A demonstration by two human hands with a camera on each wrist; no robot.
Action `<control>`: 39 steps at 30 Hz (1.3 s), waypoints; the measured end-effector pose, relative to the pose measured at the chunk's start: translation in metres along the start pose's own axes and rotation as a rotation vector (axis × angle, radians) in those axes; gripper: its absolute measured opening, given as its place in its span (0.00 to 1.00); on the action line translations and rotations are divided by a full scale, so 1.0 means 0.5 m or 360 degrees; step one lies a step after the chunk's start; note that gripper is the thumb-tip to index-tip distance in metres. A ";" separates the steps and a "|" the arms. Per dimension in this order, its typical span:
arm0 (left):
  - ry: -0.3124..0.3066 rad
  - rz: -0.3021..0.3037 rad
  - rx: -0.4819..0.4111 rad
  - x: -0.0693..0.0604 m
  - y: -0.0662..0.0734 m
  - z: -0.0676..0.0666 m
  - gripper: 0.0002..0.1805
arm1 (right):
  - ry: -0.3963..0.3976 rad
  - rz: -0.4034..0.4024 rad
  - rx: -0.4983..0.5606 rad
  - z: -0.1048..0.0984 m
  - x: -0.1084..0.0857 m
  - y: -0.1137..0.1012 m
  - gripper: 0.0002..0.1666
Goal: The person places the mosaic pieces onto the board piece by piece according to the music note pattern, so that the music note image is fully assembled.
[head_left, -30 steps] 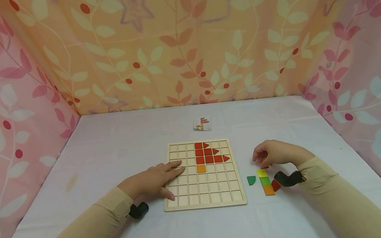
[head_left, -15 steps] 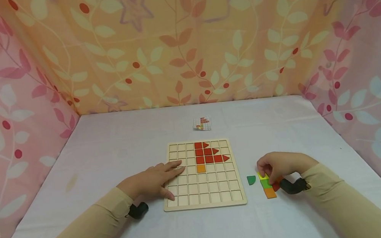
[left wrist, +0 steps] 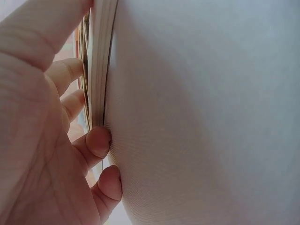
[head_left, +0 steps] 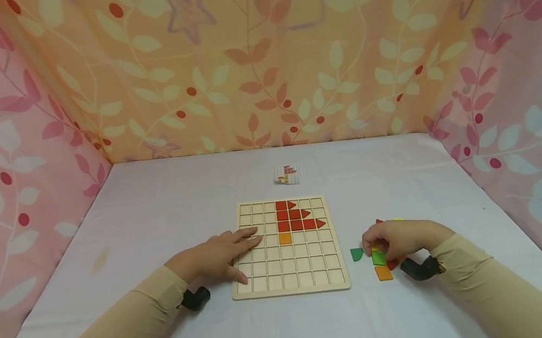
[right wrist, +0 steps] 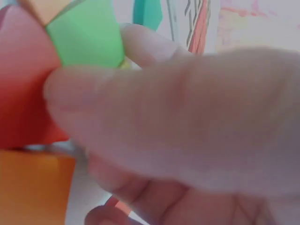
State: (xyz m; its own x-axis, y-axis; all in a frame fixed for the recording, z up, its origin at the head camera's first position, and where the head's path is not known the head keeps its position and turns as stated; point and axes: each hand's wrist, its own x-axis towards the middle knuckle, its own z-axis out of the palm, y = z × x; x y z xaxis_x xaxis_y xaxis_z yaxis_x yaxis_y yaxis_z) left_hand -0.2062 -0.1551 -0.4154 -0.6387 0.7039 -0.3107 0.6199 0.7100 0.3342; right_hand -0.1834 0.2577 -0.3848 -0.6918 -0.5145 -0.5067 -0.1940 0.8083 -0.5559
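Right hand (head_left: pixel 402 237) bent low over a loose heap of flat, smooth tiles; thumb tip against the red tile (right wrist: pixel 28 89) and green tile (right wrist: pixel 86 35), the other fingers curled beyond; whether they pinch one I cannot tell. Left hand (head_left: pixel 215 256) released, fingers spread flat across the board's left edge, holding nothing. Around the heap: an orange tile (head_left: pixel 384 273) nearest the person, a dark green quarter-round (head_left: pixel 356 254) just apart toward the board. The board (head_left: pixel 291 291) lies flat between the hands: pale wood, square, a raised lip, thin ribs cutting it into square cells. Upper three rows carry red pieces (head_left: pixel 296 225), squares ending in right-pointing triangles, each row longer than the one above; one orange square (head_left: pixel 285 238) sits beneath their left end. Past it, a small printed card (head_left: pixel 287 174), a corner curling, on white cloth (head_left: pixel 166 201). Leaf-patterned fabric (head_left: pixel 261 66) behind.
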 end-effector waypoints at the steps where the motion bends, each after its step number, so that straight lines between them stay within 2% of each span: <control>1: 0.0000 -0.0006 -0.0004 0.000 -0.001 0.001 0.52 | 0.0007 0.0021 -0.0002 0.001 -0.001 -0.001 0.21; 6: 0.0000 -0.0017 -0.0022 0.001 -0.002 0.002 0.52 | 0.0042 0.0094 -0.0119 -0.001 0.001 -0.002 0.21; 10: 0.0005 -0.0012 -0.0031 0.000 0.001 -0.001 0.52 | 0.0086 0.0105 -0.0219 -0.006 0.006 0.004 0.19; 14: 0.0006 -0.0009 -0.0030 -0.001 0.002 -0.002 0.51 | 0.0103 0.0101 -0.0230 -0.008 0.008 0.008 0.17; 18: 0.0000 -0.0026 -0.0026 0.000 0.003 -0.001 0.51 | 0.0062 0.0109 -0.0195 -0.008 0.004 0.007 0.19; 22: 0.0002 -0.0022 -0.0027 -0.001 0.003 -0.001 0.51 | 0.0035 0.0030 -0.0187 -0.007 -0.001 0.003 0.21; 28: 0.0005 -0.0013 -0.0029 -0.002 0.004 -0.003 0.51 | 0.0059 -0.0115 -0.0281 -0.008 -0.002 0.003 0.18; 39: 0.0002 -0.0019 -0.0026 0.000 0.004 -0.001 0.52 | 0.0048 -0.0181 -0.0321 -0.014 -0.011 0.011 0.21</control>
State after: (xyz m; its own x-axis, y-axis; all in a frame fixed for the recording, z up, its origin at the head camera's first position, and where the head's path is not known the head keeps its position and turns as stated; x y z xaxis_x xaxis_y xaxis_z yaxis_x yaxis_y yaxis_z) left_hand -0.2049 -0.1536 -0.4143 -0.6468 0.6952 -0.3137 0.6044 0.7181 0.3451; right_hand -0.1855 0.2671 -0.3801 -0.6776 -0.5990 -0.4267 -0.4048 0.7882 -0.4636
